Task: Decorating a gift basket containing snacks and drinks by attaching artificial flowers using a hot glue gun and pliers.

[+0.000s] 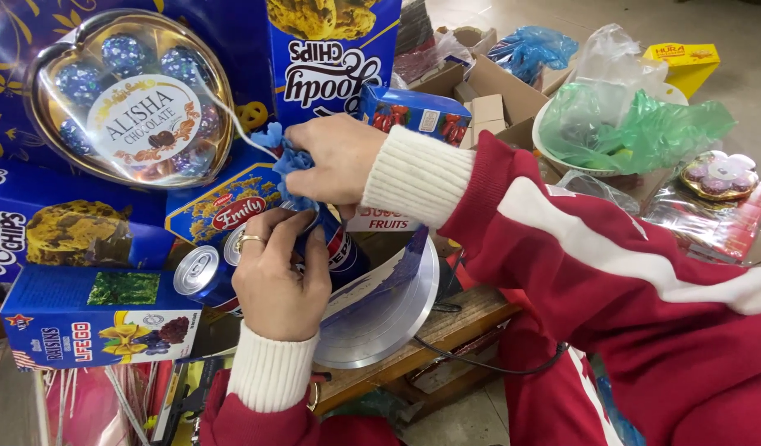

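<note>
Head view, looking down on a gift arrangement being put together. Left hand [277, 277], ring on one finger, is wrapped closed around a blue drink can [335, 248] lying on its side, apparently steadying it against a second blue can [197, 272] beside it. Right hand [335, 157] is pinched shut on a crumpled blue tissue-paper bow [285, 157], held just above the can, at the spot where the cans meet a blue and gold biscuit box [223, 206]. A thin white wire [232, 116] runs up from the bow. A heart-shaped clear chocolate box [128, 99] stands propped behind, face outward. A blue raisin carton [91, 318] lies in front. A round silver turntable [380, 310] sits underneath, on a wooden board [447, 326].
</note>
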